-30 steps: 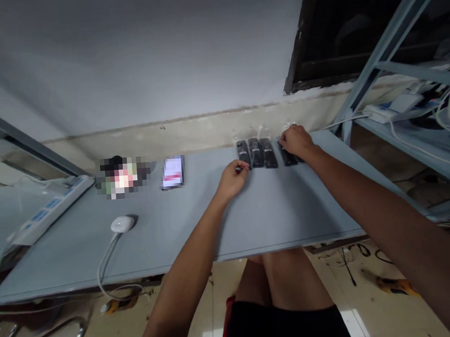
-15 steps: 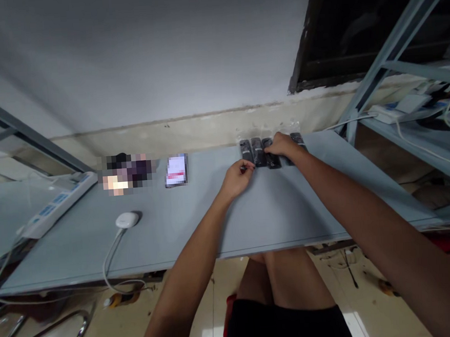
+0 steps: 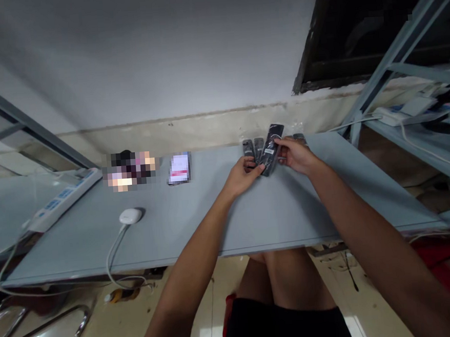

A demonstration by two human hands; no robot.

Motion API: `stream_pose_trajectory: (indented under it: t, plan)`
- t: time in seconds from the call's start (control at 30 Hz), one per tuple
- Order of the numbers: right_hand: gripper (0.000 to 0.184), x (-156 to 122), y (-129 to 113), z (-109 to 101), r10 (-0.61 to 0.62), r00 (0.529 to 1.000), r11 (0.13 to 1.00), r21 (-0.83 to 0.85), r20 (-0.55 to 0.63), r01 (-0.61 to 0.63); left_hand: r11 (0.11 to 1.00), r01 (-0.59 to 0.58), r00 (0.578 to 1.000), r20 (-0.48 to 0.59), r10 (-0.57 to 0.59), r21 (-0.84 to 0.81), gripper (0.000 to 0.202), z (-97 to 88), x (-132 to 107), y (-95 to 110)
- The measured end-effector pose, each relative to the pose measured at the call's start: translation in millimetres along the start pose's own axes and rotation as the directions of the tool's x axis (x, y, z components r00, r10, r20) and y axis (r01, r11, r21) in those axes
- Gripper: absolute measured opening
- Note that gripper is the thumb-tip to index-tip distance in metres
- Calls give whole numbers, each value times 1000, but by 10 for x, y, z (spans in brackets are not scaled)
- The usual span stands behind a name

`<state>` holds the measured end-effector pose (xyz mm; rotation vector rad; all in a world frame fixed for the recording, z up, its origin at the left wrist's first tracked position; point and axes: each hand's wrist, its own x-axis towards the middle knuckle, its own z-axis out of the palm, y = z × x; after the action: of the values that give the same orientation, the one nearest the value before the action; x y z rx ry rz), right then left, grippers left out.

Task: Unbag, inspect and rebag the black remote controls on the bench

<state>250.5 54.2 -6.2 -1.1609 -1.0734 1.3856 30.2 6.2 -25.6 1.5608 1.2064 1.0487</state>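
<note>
Carrying surface: a long grey-blue flat table top (image 3: pixel 213 226) is set against a pale wall, and everything named here lies on it or is held above it.
Power strip: a long white plastic power strip (image 3: pixel 63 198) is laid at the table's left edge, well apart from both hands, so no trouble is judged likely from it.
Right hand: the right hand (image 3: pixel 295 153) is closed in a fingertip pinch on the upper part of a slim black remote-shaped bar sealed in a clear plastic bag (image 3: pixel 272 140).
Left hand: the left hand (image 3: pixel 244 175) is closed on the lower end of the same bagged bar, from the near side.
Bagged bar: it is held tilted, clear of the table, just above the far edge and right of the middle.
Row: other black bars in clear bags (image 3: pixel 252 147) are lined up side by side along the far edge, just beside and behind the held one.
Slip risk: only glossy film is gripped, and only by fingertips, so the bar could be let slide out and dropped onto the row.
Knock risk: the row could be pushed askew by a wrist or a falling bar.
Far edge: whether a gap lies behind it cannot be told.
</note>
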Motion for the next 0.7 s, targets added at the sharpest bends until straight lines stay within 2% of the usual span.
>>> stream_pose_trajectory:
  t: [0.1, 0.17, 0.27, 0.33, 0.47, 0.6, 0.7]
  plan:
    - [36, -140, 96, 65, -40, 999, 994, 100, 9, 39, 997, 36, 999, 35, -34, -63, 47, -47, 12, -9]
    - [39, -186, 155, 104, -56, 998, 989, 134, 13, 54, 989, 44, 999, 19, -42, -140, 44, -87, 31, -3]
    - [41, -202, 206, 109, -50, 998, 986, 158, 39, 44, 955, 2, 995, -94, -31, -298, 48, -149, 68, 20]
    - [40, -195, 215, 79, -41, 999, 981, 191, 33, 34, 942, -68, 978, -208, -3, -330, 51, -189, 91, 34]
    - [34, -202, 210, 18, -7, 999, 958, 287, 53, -8, 955, -183, 905, -420, 71, -233, 57, -250, 98, 53]
    - [32, -258, 209, 35, 85, 978, 945, 297, 189, -140, 960, -229, 867, -483, 126, -161, 48, -274, 52, 112]
    - [29, -295, 207, 56, 106, 959, 940, 289, 263, -184, 960, -271, 834, -517, 196, -74, 36, -283, 19, 167]
